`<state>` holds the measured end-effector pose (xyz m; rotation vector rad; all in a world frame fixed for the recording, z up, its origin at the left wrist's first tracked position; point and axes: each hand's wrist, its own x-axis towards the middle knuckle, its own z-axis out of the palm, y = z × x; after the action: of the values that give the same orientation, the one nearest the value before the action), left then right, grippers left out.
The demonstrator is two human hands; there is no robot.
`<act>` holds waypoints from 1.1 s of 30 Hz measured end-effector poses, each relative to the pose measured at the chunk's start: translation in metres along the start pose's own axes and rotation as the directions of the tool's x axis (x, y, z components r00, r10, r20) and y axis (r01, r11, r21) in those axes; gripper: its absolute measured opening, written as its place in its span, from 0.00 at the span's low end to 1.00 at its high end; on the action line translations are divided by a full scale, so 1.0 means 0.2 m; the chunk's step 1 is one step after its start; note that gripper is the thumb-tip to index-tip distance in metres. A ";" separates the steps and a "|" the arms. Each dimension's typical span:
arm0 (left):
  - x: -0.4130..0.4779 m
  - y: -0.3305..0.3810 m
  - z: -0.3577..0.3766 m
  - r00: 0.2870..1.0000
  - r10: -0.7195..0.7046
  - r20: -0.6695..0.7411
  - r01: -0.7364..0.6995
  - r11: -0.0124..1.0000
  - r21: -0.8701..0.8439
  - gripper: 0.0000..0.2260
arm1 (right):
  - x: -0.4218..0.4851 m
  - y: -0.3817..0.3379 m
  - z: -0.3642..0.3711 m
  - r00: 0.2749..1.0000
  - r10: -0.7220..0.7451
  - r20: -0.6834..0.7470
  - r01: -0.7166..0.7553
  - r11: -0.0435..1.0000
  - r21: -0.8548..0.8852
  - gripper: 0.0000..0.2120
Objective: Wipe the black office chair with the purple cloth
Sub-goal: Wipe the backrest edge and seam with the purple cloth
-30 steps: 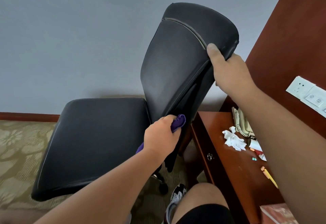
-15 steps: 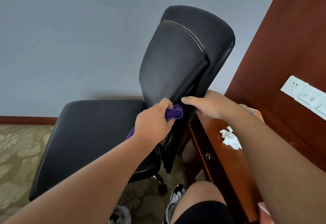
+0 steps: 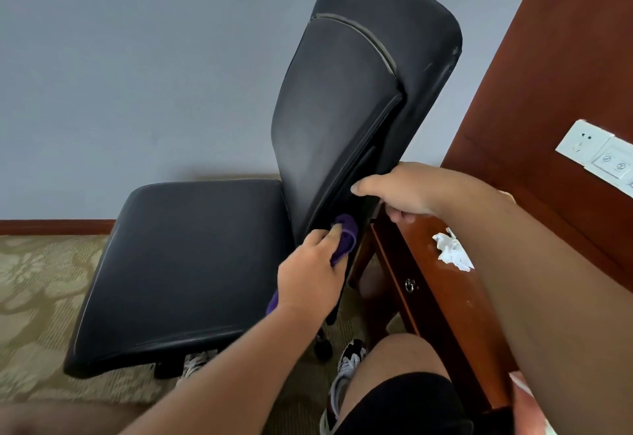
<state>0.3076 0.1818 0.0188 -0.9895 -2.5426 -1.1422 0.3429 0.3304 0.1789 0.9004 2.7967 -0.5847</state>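
Both hands worked at the lower rear edge of the black office chair (image 3: 212, 256). Nearest the camera, the left hand (image 3: 310, 280) was clenched around the purple cloth (image 3: 344, 239), with a bunched fold sticking out past the thumb and pressed against the dark back panel of the chair, and a small purple end showing below the wrist. Just above and to the right of it, the right hand (image 3: 400, 191) gripped the side edge of the backrest, thumb laid along the rear panel and fingers curled around the far side, so it was closed on the chair itself. Below the hands, a bare knee in black shorts and a grey-and-white sneaker (image 3: 346, 366) stood on the patterned carpet (image 3: 37, 284), beside a chair caster. To the left of the left hand, the padded seat spread out wide and flat, its front edge tilted toward the camera. To the right of the right hand, a reddish wooden surface (image 3: 455, 301) with a drawer and a small metal pull carried a crumpled white tissue (image 3: 452, 253). Above the hands, the backrest rose tall and leaned slightly right, a grey seam curving across its top. Farther right, a white wall socket plate (image 3: 582, 142) sat on a wooden panel, and a plain grey-blue wall (image 3: 137, 75) stood behind everything.
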 end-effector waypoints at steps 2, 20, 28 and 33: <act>-0.04 -0.02 0.05 0.999 -0.045 0.020 0.045 0.999 -0.007 0.20 | -0.01 0.00 0.02 1.000 0.003 -0.005 -0.003 1.000 0.023 0.32; -0.10 -0.08 -0.03 0.991 -0.123 0.061 0.131 0.980 -0.147 0.13 | -0.18 -0.11 0.07 1.000 -0.004 -0.006 0.005 0.990 0.141 0.24; -0.22 -0.22 0.02 0.940 -0.293 0.176 0.316 0.942 -0.116 0.10 | -0.18 -0.12 0.09 1.000 0.006 -0.004 -0.006 0.985 0.172 0.24; -0.11 -0.07 -0.09 0.975 -0.223 0.006 0.211 0.913 -0.350 0.10 | -0.18 -0.13 0.10 1.000 0.013 -0.010 -0.011 0.978 0.208 0.22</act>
<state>0.3137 0.1513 0.0144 -0.7544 -2.5227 -1.7039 0.3568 0.2840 0.1781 0.9590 2.7758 -0.8866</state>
